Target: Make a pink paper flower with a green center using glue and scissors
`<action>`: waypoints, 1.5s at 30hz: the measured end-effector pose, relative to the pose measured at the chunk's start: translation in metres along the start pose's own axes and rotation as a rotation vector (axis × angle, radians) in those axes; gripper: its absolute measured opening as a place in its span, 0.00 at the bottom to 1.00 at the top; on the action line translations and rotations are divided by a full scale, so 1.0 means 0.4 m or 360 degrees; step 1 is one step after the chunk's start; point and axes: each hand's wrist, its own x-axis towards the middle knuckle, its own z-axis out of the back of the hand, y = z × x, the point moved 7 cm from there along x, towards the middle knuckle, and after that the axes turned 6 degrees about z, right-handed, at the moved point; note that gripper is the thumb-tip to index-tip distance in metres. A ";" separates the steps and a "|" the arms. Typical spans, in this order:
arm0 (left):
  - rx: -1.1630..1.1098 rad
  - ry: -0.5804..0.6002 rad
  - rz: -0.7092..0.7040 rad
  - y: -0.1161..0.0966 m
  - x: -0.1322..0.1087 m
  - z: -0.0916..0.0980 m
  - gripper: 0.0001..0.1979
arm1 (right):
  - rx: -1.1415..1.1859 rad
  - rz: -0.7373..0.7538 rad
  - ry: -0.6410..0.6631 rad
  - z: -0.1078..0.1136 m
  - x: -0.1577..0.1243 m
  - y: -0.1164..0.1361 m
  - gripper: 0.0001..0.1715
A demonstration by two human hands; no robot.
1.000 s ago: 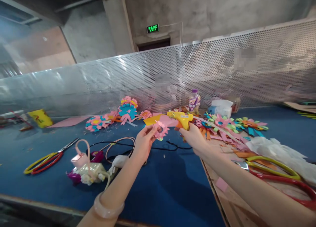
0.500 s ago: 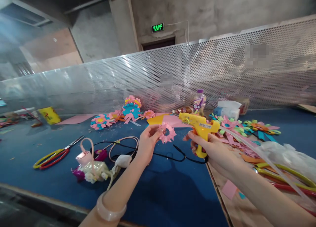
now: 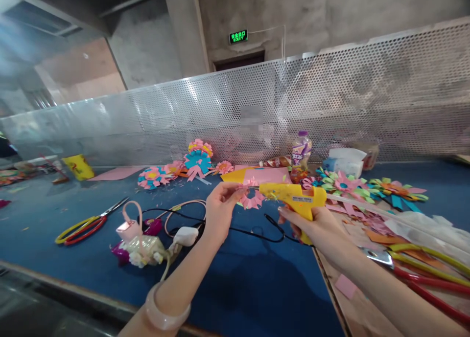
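My left hand (image 3: 219,211) pinches a small pink paper flower (image 3: 250,199) above the blue table (image 3: 253,288). A pale bracelet circles that wrist. My right hand (image 3: 316,224) grips a yellow hot glue gun (image 3: 295,196) by its handle. The gun's nozzle points left and touches the pink flower. A clear glue stick trails from the back of the gun toward the right. The gun's black cord (image 3: 257,232) runs across the cloth below both hands.
Finished paper flowers (image 3: 176,168) lie at the back, more (image 3: 352,185) at the right on a wooden board with paper scraps. Scissors (image 3: 82,224) lie left, another pair (image 3: 422,273) right. A small bag and charger (image 3: 147,239), a bottle (image 3: 300,151) and a perforated metal screen (image 3: 183,117) stand nearby.
My right hand turned the glue gun level and moved its nozzle left onto the pink flower. My left hand kept hold of the flower with little movement.
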 end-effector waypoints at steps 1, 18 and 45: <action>0.0031 -0.0002 -0.0018 -0.004 -0.002 0.000 0.09 | 0.0008 -0.0003 -0.0007 0.000 0.000 0.000 0.20; 0.0215 0.0039 -0.0210 -0.057 -0.026 -0.010 0.05 | 0.0074 -0.0038 -0.0168 0.009 -0.014 -0.005 0.10; 0.0163 -0.0008 -0.0228 -0.062 -0.034 -0.010 0.04 | -0.0177 0.0088 -0.0245 0.016 -0.022 0.015 0.07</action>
